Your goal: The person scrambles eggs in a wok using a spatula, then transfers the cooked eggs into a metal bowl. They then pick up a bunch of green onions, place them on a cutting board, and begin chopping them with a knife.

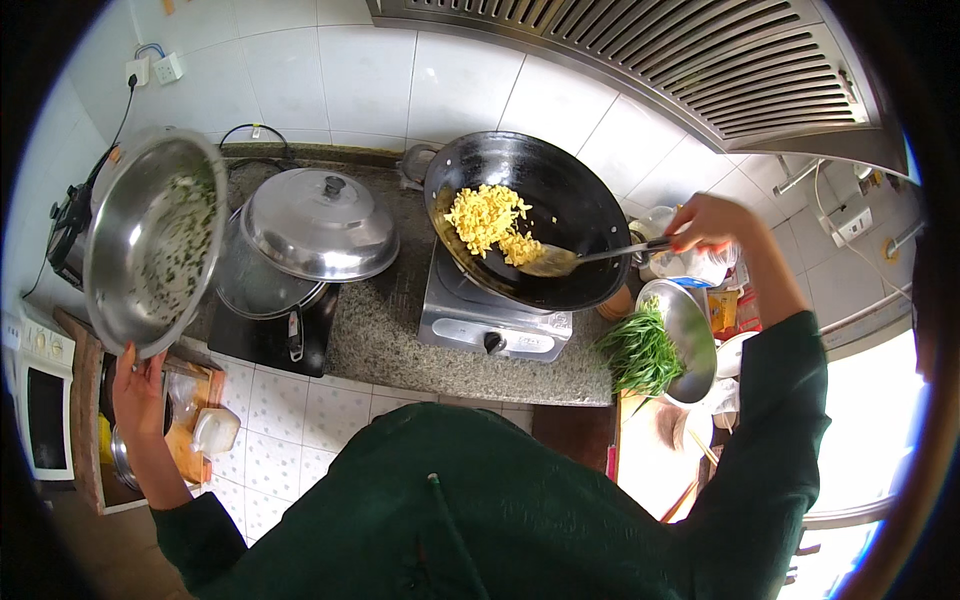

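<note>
By its lower rim, my left hand (141,394) grips a tilted stainless steel basin (161,247), whose inside carries dark green bits. My right hand (711,223) is closed around the handle of a metal spatula (611,253). The spatula's blade rests in a black wok (570,187), against a heap of yellow scrambled egg pieces (489,217). Under the wok stands a silver gas stove (495,330) with a black knob. Cut green chives (645,352) spill over the edge of a metal bowl (691,341) to the right of the wok.
Left of the stove, a domed metal lid (322,225) overlaps a covered pan on a black induction cooktop (270,337). A range hood (660,67) hangs above. Jars (686,266) crowd the counter at right. A white microwave (46,397) and a wooden shelf (86,420) stand at left.
</note>
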Demonstrator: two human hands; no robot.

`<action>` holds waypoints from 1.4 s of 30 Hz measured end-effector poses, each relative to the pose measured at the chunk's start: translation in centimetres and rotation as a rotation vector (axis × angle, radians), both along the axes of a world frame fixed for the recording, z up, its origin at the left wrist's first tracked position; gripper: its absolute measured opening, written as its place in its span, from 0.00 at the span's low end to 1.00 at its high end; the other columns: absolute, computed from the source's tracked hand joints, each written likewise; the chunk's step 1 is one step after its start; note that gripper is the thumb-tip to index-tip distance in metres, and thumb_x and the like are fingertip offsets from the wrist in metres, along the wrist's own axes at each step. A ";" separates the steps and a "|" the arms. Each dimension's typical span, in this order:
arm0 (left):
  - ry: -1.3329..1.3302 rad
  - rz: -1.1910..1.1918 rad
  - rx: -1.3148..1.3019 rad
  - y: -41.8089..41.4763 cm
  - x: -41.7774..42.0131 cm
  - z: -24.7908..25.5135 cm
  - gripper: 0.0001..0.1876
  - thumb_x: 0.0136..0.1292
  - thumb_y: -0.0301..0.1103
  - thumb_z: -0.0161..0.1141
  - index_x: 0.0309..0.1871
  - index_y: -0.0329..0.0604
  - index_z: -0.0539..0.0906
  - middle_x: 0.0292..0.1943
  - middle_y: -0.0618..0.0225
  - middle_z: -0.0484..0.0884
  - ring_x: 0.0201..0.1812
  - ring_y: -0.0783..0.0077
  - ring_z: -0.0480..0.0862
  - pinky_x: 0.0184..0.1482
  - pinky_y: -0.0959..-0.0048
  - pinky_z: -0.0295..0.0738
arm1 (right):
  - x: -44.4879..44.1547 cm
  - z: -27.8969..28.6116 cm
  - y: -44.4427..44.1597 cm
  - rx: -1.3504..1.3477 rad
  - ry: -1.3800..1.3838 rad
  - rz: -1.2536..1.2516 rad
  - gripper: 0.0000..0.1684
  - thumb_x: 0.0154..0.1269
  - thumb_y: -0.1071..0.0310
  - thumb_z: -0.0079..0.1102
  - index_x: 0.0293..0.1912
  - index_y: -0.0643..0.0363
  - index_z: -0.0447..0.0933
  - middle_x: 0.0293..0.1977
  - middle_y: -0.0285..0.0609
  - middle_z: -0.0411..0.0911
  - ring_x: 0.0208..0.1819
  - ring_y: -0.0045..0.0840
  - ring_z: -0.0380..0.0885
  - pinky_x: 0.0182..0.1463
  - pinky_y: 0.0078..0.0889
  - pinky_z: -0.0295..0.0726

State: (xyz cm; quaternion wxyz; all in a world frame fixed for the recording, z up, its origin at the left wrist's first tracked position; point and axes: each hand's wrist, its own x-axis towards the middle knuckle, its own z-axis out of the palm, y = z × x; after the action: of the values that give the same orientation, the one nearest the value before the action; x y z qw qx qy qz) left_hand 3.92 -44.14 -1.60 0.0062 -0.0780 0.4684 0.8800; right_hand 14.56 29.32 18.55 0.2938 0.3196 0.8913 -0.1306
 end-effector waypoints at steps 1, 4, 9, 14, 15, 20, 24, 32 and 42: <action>-0.038 -0.011 0.049 1.5 0.1 1.0 0.20 0.66 0.30 0.56 0.58 0.27 0.69 0.55 0.53 0.73 0.57 0.60 0.74 0.59 0.72 0.76 | 0.2 -2.8 0.6 -0.144 0.072 -0.037 0.20 0.52 0.64 0.68 0.47 0.51 0.81 0.18 0.34 0.77 0.16 0.12 0.71 0.15 0.16 0.63; -0.046 -0.009 -0.013 5.7 -1.0 1.3 0.19 0.65 0.31 0.58 0.57 0.35 0.72 0.52 0.61 0.76 0.54 0.66 0.76 0.56 0.73 0.76 | 1.0 -10.5 0.7 -0.392 0.231 -0.186 0.15 0.58 0.59 0.65 0.45 0.49 0.81 0.19 0.37 0.78 0.10 0.13 0.62 0.11 0.17 0.56; -0.063 -0.144 -0.076 9.8 -1.4 2.6 0.18 0.64 0.31 0.59 0.56 0.40 0.73 0.48 0.67 0.78 0.49 0.72 0.78 0.54 0.74 0.76 | 1.2 -15.8 0.0 -0.438 0.534 -0.279 0.16 0.57 0.58 0.67 0.24 0.60 0.80 0.15 0.34 0.73 0.10 0.15 0.64 0.12 0.20 0.58; -0.050 -0.257 -0.126 13.9 -1.7 4.1 0.16 0.64 0.30 0.58 0.54 0.39 0.74 0.47 0.66 0.78 0.48 0.72 0.79 0.54 0.72 0.77 | 1.6 -17.0 -0.7 -0.320 0.738 -0.186 0.15 0.55 0.58 0.69 0.25 0.61 0.81 0.16 0.32 0.72 0.15 0.13 0.65 0.18 0.18 0.62; -0.049 -0.276 -0.126 14.5 -2.0 4.3 0.16 0.64 0.31 0.58 0.54 0.38 0.74 0.47 0.66 0.78 0.48 0.72 0.79 0.54 0.72 0.77 | 1.8 -17.1 -1.2 -0.304 0.772 -0.169 0.15 0.55 0.58 0.69 0.26 0.61 0.81 0.16 0.32 0.72 0.16 0.12 0.66 0.19 0.18 0.62; -0.009 -0.396 -0.163 17.5 -2.9 5.7 0.15 0.65 0.33 0.57 0.53 0.39 0.74 0.47 0.65 0.78 0.50 0.71 0.78 0.57 0.68 0.73 | 4.7 -16.7 -1.4 -0.401 0.844 -0.210 0.10 0.58 0.64 0.66 0.30 0.63 0.82 0.17 0.29 0.71 0.17 0.10 0.66 0.19 0.16 0.60; 0.016 -0.444 -0.236 19.2 -3.5 6.9 0.13 0.64 0.33 0.58 0.51 0.41 0.74 0.46 0.66 0.78 0.49 0.72 0.78 0.56 0.71 0.74 | 7.5 -16.1 -1.1 -0.463 0.937 -0.251 0.11 0.57 0.65 0.66 0.35 0.64 0.82 0.18 0.29 0.72 0.17 0.09 0.65 0.19 0.14 0.59; 0.018 -0.512 -0.316 22.8 -4.3 9.6 0.17 0.64 0.32 0.58 0.55 0.39 0.73 0.48 0.62 0.78 0.49 0.69 0.78 0.55 0.69 0.75 | 11.4 -7.6 -1.9 -0.422 1.019 -0.250 0.13 0.57 0.64 0.66 0.39 0.62 0.82 0.21 0.28 0.73 0.20 0.09 0.65 0.22 0.13 0.61; -0.015 -0.582 -0.229 26.6 -5.1 9.3 0.14 0.63 0.29 0.59 0.50 0.36 0.73 0.46 0.61 0.78 0.50 0.65 0.79 0.56 0.66 0.76 | 9.8 -4.4 -11.6 0.518 1.240 0.440 0.18 0.51 0.70 0.67 0.45 0.59 0.79 0.32 0.45 0.80 0.33 0.39 0.80 0.38 0.33 0.79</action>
State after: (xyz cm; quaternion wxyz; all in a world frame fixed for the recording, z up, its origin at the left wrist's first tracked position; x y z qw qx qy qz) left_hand -1.21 -17.50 7.66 0.2527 0.0526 0.5672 0.7821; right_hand 24.32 17.77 14.16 -0.3340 0.0585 0.9407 -0.0100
